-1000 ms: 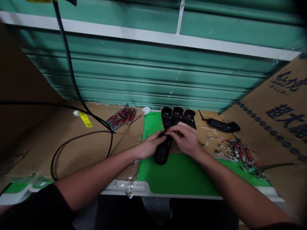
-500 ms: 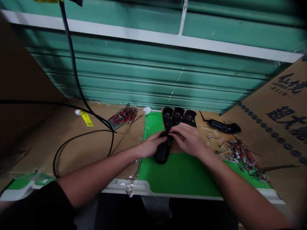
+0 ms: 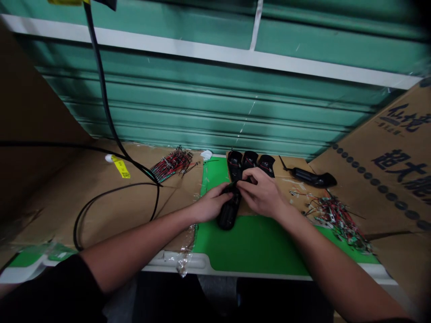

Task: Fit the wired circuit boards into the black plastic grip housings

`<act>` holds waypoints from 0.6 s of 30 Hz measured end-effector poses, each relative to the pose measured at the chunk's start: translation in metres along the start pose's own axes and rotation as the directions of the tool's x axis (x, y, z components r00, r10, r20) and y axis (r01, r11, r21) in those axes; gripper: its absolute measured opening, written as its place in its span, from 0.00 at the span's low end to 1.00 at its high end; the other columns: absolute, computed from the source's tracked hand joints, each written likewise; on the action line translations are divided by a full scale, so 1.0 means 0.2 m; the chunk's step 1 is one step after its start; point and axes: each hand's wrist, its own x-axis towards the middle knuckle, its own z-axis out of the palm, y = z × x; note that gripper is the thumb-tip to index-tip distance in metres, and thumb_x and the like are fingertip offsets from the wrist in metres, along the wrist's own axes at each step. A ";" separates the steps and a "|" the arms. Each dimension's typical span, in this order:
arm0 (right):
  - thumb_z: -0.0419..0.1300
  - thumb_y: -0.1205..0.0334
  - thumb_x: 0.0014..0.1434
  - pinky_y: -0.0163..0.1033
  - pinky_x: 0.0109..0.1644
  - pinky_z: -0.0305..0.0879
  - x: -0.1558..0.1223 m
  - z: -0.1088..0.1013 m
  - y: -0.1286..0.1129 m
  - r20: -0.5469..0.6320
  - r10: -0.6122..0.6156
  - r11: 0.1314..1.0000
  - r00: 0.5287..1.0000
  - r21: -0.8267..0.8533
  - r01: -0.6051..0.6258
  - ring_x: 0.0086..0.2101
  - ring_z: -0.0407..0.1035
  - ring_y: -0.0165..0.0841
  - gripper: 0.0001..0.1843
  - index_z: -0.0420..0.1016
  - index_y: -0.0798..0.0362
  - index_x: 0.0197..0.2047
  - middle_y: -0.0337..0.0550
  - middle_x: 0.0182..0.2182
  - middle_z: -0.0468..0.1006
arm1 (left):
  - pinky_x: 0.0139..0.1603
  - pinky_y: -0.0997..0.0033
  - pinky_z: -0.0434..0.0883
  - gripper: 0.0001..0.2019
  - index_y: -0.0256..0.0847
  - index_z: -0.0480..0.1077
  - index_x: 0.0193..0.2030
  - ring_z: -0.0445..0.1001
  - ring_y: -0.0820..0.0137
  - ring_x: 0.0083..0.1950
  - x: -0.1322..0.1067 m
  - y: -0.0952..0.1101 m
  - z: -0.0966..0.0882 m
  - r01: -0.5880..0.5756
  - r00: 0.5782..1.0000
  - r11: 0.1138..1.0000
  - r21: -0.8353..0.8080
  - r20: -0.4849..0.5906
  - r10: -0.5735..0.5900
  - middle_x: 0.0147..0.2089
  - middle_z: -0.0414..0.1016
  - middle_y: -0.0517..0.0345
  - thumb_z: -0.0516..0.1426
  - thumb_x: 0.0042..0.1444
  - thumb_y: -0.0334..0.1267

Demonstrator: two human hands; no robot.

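Far left at my ten o'clock, a black cable (image 3: 101,85) drops down the green roller shutter (image 3: 215,103) and loops across the cardboard (image 3: 111,211), near a yellow tag (image 3: 121,168). At eleven, a bundle of red-and-black wired parts (image 3: 171,164) lies on the cardboard. My left hand (image 3: 210,204) is half closed around the upper end of a black plastic casing (image 3: 229,214), which sits at twelve by the top edge of the green mat (image 3: 249,246). My right hand (image 3: 261,195) curls over it, fingertips pinched at its top end on something small and dark that I cannot make out. Beyond, three more black casings (image 3: 249,163) lie side by side. At two lies a single black casing (image 3: 313,177), and at three, a heap of loose wires and metal terminals (image 3: 336,220).
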 end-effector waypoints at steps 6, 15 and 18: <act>0.60 0.57 0.73 0.60 0.53 0.79 0.04 -0.08 -0.06 0.203 0.001 0.999 0.979 0.031 -0.008 0.55 0.72 0.51 0.11 0.85 0.50 0.46 0.57 0.61 0.73 | 0.58 0.60 0.71 0.20 0.38 0.80 0.53 0.76 0.57 0.53 0.01 0.00 -0.01 -0.090 0.996 0.995 0.045 -0.006 0.090 0.49 0.83 0.52 0.67 0.56 0.46; 0.63 0.58 0.73 0.64 0.66 0.74 0.00 -0.03 -0.03 0.066 0.060 0.977 0.996 0.199 -0.072 0.63 0.71 0.51 0.19 0.78 0.48 0.65 0.57 0.70 0.70 | 0.50 0.67 0.68 0.20 0.38 0.81 0.46 0.75 0.64 0.44 0.03 0.05 -0.02 -0.046 0.996 0.992 -0.115 -0.080 0.037 0.41 0.83 0.57 0.72 0.51 0.48; 0.62 0.60 0.74 0.61 0.64 0.76 -0.01 -0.03 -0.02 0.025 0.098 0.967 0.995 0.232 -0.101 0.59 0.73 0.48 0.18 0.79 0.46 0.64 0.55 0.68 0.72 | 0.48 0.67 0.68 0.20 0.38 0.80 0.43 0.75 0.65 0.43 0.04 0.05 -0.03 -0.012 0.994 0.992 -0.129 -0.108 -0.002 0.40 0.82 0.58 0.73 0.48 0.47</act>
